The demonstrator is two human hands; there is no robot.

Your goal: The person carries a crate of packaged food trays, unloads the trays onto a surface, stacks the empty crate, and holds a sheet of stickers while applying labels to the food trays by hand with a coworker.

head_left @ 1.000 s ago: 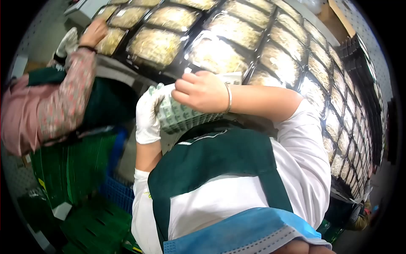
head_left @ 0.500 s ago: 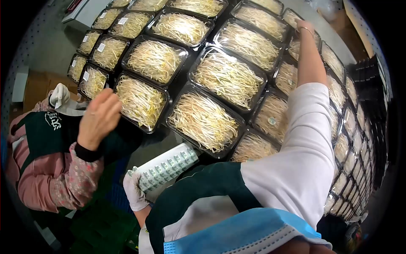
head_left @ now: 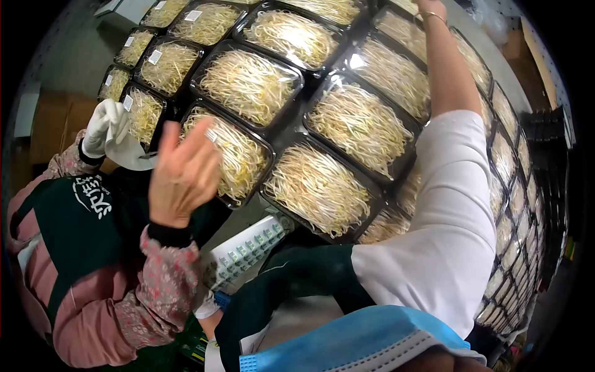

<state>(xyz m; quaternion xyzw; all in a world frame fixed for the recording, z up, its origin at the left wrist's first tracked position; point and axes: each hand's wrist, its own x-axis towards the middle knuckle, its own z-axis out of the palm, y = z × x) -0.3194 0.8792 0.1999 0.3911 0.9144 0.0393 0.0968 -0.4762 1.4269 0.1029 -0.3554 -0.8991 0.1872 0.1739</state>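
My left hand [head_left: 204,304], in a white glove, is largely covered by the co-worker's sleeve; only its cuff part shows. It holds a sheet of green-and-white stickers [head_left: 246,249], which sticks out past that sleeve. My right arm stretches to the top right over the packs, and my bare right hand [head_left: 432,7] is cut by the upper frame edge, so its fingertips are hidden. Beneath that arm lie black trays of bean sprouts under clear film, such as this sprout pack [head_left: 400,71]. Closer to me sits another sprout pack [head_left: 319,189].
At left, a co-worker's bare hand [head_left: 186,177] hovers over a sprout pack [head_left: 238,158]; their gloved hand [head_left: 102,127] holds white paper [head_left: 129,150]. Packs with white labels [head_left: 155,57] stand at far left. Stacked black trays [head_left: 545,149] rise at far right.
My right hand has moved up to the frame's top edge. The co-worker's bare hand has shifted right over a pack, their sleeve now covering my left hand. The view has shifted slightly.
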